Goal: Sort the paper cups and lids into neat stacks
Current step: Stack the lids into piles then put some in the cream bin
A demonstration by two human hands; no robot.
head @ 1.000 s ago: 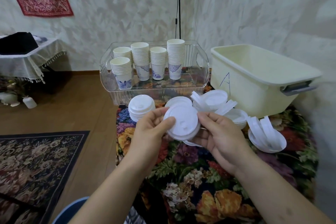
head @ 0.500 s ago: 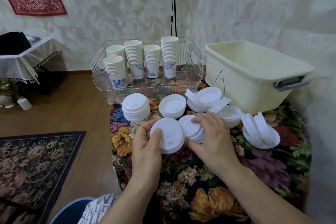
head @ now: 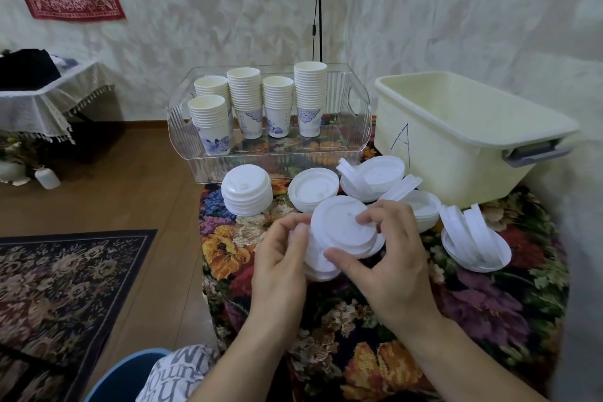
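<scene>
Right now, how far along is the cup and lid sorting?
Cups look done: five cup stacks stand in the clear tray. One neat lid stack sits ready. Both hands, left hand and right hand, hold lids. Loose lids remain.

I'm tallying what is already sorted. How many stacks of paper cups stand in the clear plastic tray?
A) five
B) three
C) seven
A: five stacks of white paper cups stand upright in the clear plastic tray, four behind and one in front at the left.
</scene>
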